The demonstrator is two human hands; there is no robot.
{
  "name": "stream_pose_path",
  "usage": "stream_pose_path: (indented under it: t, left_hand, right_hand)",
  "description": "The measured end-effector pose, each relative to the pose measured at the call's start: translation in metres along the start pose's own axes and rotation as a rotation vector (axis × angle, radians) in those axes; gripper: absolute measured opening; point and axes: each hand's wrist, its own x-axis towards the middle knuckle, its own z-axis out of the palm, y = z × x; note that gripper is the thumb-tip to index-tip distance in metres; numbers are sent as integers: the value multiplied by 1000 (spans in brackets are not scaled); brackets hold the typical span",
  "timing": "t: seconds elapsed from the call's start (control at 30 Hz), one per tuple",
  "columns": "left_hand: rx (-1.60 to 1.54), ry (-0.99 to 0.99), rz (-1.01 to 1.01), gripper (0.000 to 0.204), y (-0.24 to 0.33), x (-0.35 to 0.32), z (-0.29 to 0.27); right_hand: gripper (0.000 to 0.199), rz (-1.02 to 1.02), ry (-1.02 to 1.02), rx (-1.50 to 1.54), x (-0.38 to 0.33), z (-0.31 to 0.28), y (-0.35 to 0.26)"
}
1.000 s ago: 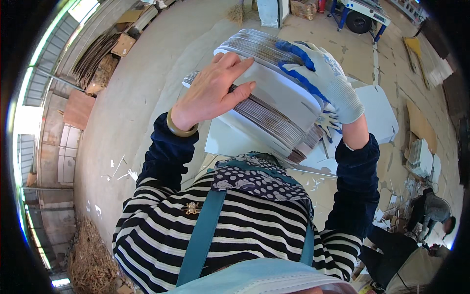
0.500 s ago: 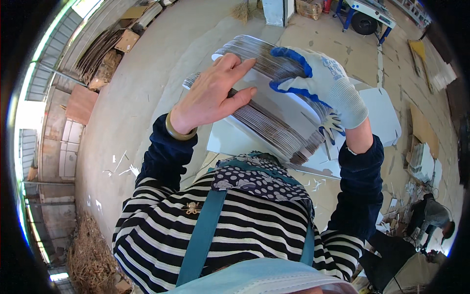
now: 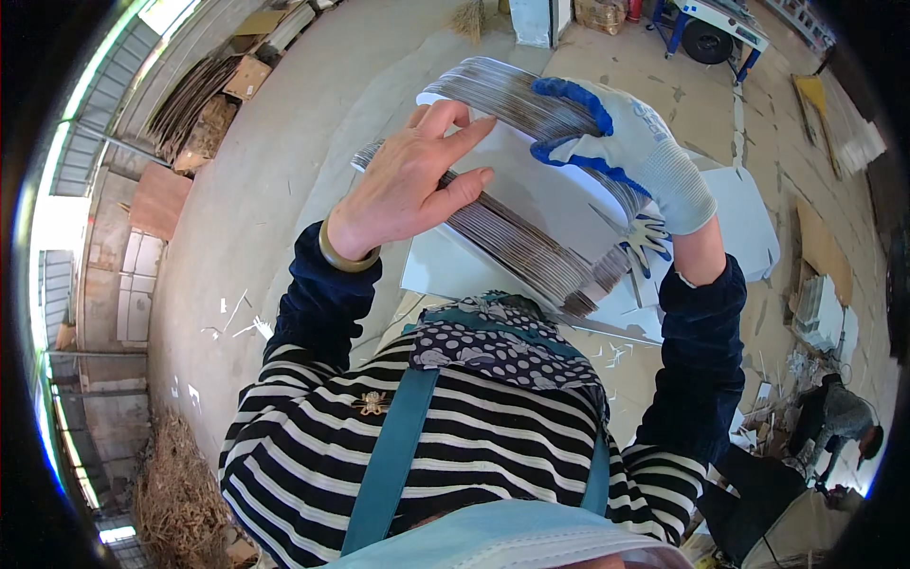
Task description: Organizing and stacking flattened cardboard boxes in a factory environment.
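Nearest the camera, a striped top with a teal strap [image 3: 393,446] fills the lower view. Just beyond, the bare left hand [image 3: 408,185] lies flat, fingers spread, on the upper sheet of a thick stack of flat cardboard sheets [image 3: 531,204] held up at chest height, pressing rather than clasping. The right hand [image 3: 626,156], in a white glove with blue palm, has its grip closed over the stack's far edge. The step in hand looks like squaring the stack; the next move calls for even pressure so that no sheet slips. Beneath lies a white worktop [image 3: 749,223]. Farther off, the concrete floor [image 3: 284,171] carries scraps; no containers show.
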Motion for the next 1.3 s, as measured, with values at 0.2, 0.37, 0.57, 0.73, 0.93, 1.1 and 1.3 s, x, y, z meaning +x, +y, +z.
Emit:
stream_pose_path:
  t: [0.2,0.37,0.57,0.73,0.93,1.1,1.3]
  left_hand:
    - [-50,7,-52,49,4,-1,-1]
    - [-19,80,22,45,0,-2,1]
    - [95,192,177,40,-6,6,1]
    - [-120,52,-97,41,3,11,4]
    - [-43,-2,-14,46,-4,12,5]
    - [-53,-4,-3,45,-4,13,4]
    - [-34,61,70,45,-4,8,3]
  right_hand:
    - [67,-19,-1,34,2,-1,5]
    - [65,-35,9,70,2,-5,6]
    - [64,-3,-5,58,1,-7,-1]
    - [63,-64,37,33,4,-1,10]
    - [57,-30,41,20,3,0,7]
    - [56,-50,49,-27,4,-1,12]
    - [56,-19,26,16,4,-5,6]
